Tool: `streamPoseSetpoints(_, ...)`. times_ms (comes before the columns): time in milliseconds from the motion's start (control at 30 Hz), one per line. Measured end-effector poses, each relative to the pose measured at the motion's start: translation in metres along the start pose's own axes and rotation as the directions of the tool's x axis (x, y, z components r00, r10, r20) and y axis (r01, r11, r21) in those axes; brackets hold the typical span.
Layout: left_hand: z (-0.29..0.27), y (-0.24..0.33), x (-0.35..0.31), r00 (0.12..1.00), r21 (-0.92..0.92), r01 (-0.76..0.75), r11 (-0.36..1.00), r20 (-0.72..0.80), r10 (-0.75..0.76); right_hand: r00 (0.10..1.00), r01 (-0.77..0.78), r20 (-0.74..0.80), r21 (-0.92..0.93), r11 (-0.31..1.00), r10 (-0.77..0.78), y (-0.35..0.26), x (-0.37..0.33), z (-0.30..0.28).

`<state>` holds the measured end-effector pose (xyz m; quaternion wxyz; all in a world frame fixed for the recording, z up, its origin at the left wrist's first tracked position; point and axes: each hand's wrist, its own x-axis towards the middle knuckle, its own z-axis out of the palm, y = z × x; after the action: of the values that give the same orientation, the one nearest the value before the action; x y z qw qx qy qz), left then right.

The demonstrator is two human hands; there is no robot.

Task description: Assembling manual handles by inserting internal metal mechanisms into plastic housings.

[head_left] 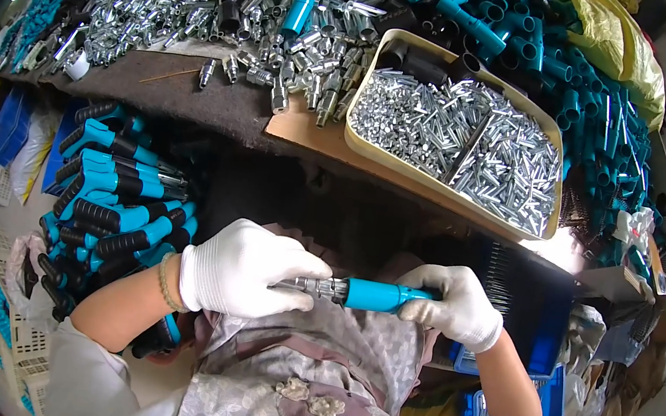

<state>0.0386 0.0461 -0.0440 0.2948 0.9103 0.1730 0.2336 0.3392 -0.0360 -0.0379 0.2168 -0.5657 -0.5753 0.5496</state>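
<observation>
My left hand (243, 272), in a white knit glove, is closed round a silver metal shaft (326, 287). That shaft meets the end of a teal plastic sleeve (372, 295), which lies level in front of my apron. On the sleeve's other end, the thumb and fingers of my gloved right hand (455, 306) are closed. Shaft and sleeve are in line; how deep one sits in the other is hidden. To the left of my left hand is a pile of teal and black handles (121, 204).
A cream tray (446, 192) of small metal pins and a divider sits at the table's front edge. Behind it lie heaps of silver metal parts (154, 0) and teal tubes (534, 49). Blue bins (534, 321) stand at my right, beside bags.
</observation>
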Motion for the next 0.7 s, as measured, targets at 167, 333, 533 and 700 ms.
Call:
streamPoseSetpoints(167, 0.003, 0.010, 0.001, 1.000, 0.081, 0.018, 0.997, -0.004, -0.018, 0.999, -0.002, 0.037, 0.065, 0.998, 0.000, -0.014, 0.004, 0.016)
streamPoseSetpoints(333, -0.002, 0.022, 0.000, 1.000, 0.044, 0.002, 0.999, 0.008, -0.003, 0.999, 0.035, 0.005, -0.004, 0.999, -0.035, -0.020, -0.003, 0.034)
streamPoseSetpoints(533, -0.005, 0.036, -0.006, 0.997, -0.041, 0.009, 0.999, 0.073, -0.006, 0.985, 0.172, 0.014, -0.106, 0.979, -0.172, -0.027, -0.013, 0.042)
streamPoseSetpoints(700, 0.000, 0.034, -0.005, 0.999, -0.037, -0.007, 0.999, 0.053, 0.009, 0.991, 0.065, 0.118, 0.019, 0.998, -0.067, -0.034, -0.012, 0.040)
